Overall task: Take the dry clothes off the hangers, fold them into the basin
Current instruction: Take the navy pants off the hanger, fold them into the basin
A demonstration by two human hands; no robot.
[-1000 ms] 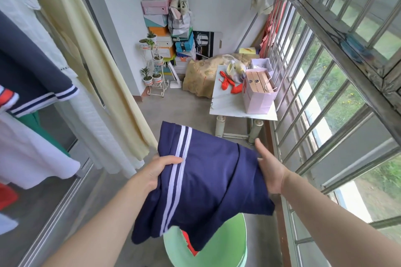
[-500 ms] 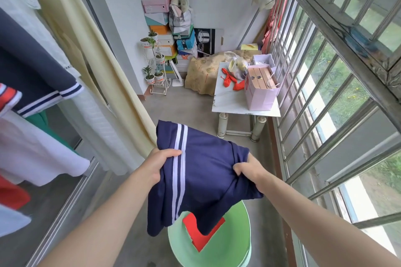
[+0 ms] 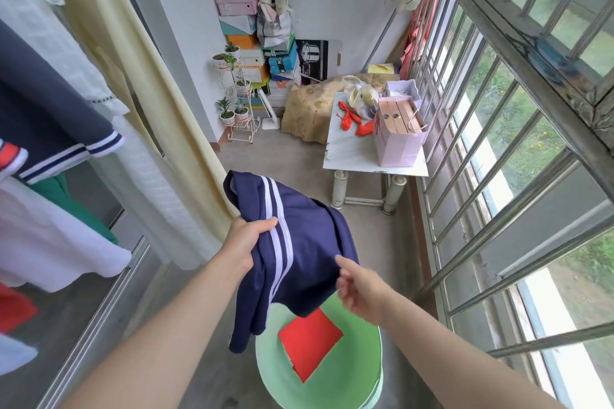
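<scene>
My left hand [image 3: 247, 241] grips a navy garment with two white stripes [image 3: 299, 249] at its left edge and holds it above the light green basin [image 3: 358, 382]. The cloth hangs folded over, its lower end dangling past the basin's left rim. My right hand [image 3: 357, 285] is at the garment's right edge with relaxed fingers, just touching or barely off the cloth. A folded red garment [image 3: 310, 345] lies in the basin. More clothes hang at the left: a navy top with striped cuff [image 3: 50, 116] and white pieces [image 3: 50, 242].
A cream curtain [image 3: 133, 83] hangs beside the sliding door track on the left. A small white table [image 3: 352, 159] with a pink bag stands ahead, stacked boxes and a plant stand behind it. Metal window bars [image 3: 498, 143] run along the right. Bare concrete floor lies between.
My right hand has let go of the garment's right edge and opened. The navy cloth now hangs from my left hand, folded narrower, and more of the red garment in the basin shows.
</scene>
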